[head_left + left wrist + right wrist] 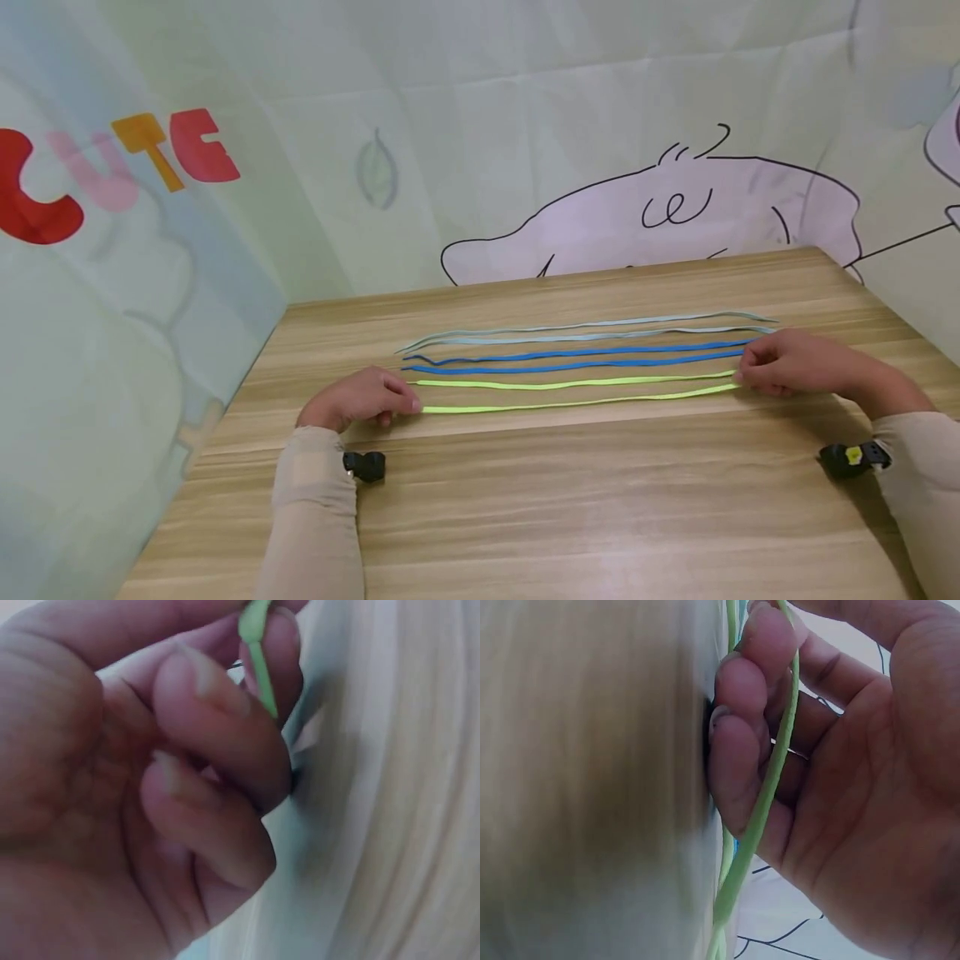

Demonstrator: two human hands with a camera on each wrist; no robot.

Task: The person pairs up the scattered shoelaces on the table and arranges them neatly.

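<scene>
In the head view, two yellow-green shoelace strands stretch side by side across the table. My left hand (367, 396) pinches the left end of the nearer yellow-green shoelace (555, 405) between thumb and fingertip. Its narrow tip (262, 679) pokes out below that pinch in the left wrist view, while the other fingers curl inward. At the opposite end, my right hand (802, 364) grips the same strand with thumb and forefinger. From there a length of the lace (769, 787) hangs past the curled fingers in the right wrist view. The farther yellow-green strand (517, 387) lies just behind.
Behind these lie two blue shoelace strands (540, 367), then two pale blue strands (577, 324), all roughly parallel. The wood-grain table (562, 508) ends at a printed cloth backdrop (480, 150). Black wrist cameras (365, 467) sit on both sleeves.
</scene>
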